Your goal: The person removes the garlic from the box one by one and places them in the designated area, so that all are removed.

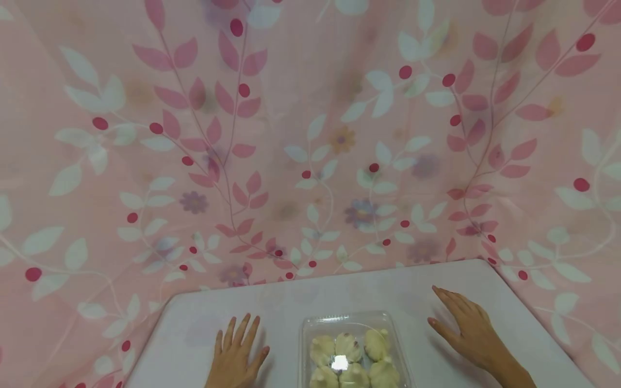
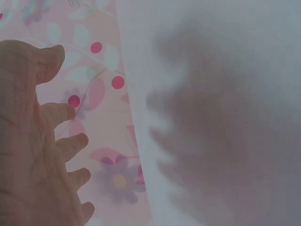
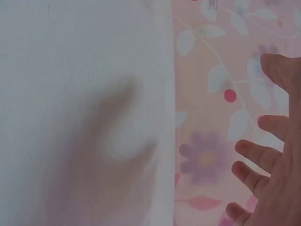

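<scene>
Neither hand holds anything: the left hand (image 1: 236, 353) and the right hand (image 1: 467, 328) hover palm-down with fingers spread and straight, one on each side of the clear plastic container (image 1: 353, 350) of pale buns (image 1: 353, 360), apparently flanking it without touching. The container sits at the near edge of a white table (image 1: 301, 302), which is backed by a pink curtain (image 1: 310, 134) printed with leaves and berries.

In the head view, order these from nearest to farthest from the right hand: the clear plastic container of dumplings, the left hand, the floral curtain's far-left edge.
1. Clear plastic container: on the table, just left of the right hand.
2. Left hand: beyond the container, on its other side.
3. Floral curtain's far-left edge: farthest, past the table's left side.
</scene>
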`<state>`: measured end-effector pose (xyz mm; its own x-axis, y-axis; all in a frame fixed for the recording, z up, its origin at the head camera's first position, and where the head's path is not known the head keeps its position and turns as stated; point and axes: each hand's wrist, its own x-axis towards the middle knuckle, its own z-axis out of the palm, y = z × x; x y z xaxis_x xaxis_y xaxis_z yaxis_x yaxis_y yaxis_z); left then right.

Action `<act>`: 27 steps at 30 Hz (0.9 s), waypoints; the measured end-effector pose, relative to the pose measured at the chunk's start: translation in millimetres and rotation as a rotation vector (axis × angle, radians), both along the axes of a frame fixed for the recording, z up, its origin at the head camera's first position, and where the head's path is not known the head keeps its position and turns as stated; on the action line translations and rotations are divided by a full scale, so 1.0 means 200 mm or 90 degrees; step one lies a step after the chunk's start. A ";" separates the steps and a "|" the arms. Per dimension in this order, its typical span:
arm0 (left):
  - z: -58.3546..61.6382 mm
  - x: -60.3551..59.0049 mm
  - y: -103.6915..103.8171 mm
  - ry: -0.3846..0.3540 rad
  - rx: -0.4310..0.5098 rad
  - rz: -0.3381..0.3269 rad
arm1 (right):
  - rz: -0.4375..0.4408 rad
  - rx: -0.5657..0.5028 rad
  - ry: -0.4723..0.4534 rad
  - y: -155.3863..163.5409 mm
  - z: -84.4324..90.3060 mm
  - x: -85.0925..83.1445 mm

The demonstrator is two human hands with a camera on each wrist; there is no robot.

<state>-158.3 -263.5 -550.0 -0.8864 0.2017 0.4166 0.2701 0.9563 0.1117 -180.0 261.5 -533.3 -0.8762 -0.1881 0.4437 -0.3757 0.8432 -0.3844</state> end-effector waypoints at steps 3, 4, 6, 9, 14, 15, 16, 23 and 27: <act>0.00 0.01 0.01 -0.006 0.007 -0.011 | 0.006 -0.015 -0.005 -0.01 0.01 0.01; 0.00 0.01 0.01 -0.010 0.010 -0.014 | 0.009 -0.022 -0.009 -0.02 0.01 0.02; 0.01 0.02 0.02 -0.011 0.015 -0.022 | 0.011 -0.031 -0.015 -0.03 0.01 0.03; 0.02 0.02 0.03 -0.003 0.019 -0.031 | 0.018 -0.039 -0.016 -0.04 0.02 0.04; 0.04 0.05 0.04 -0.001 0.026 -0.043 | 0.028 -0.039 -0.009 -0.07 0.02 0.06; 0.04 0.06 0.05 -0.003 0.031 -0.046 | 0.031 -0.042 -0.009 -0.07 0.02 0.07; 0.04 0.06 0.05 -0.004 0.034 -0.049 | 0.033 -0.045 -0.011 -0.08 0.03 0.07; 0.04 0.08 0.07 -0.004 0.063 -0.080 | 0.029 -0.064 -0.054 -0.10 0.05 0.12; 0.04 0.08 0.08 0.005 0.070 -0.103 | 0.013 -0.073 -0.100 -0.12 0.05 0.14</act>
<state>-142.5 -247.4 -542.8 -0.8432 0.2942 0.4501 0.4201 0.8829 0.2100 -151.7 238.2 -522.6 -0.9330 -0.1625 0.3212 -0.3200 0.7831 -0.5333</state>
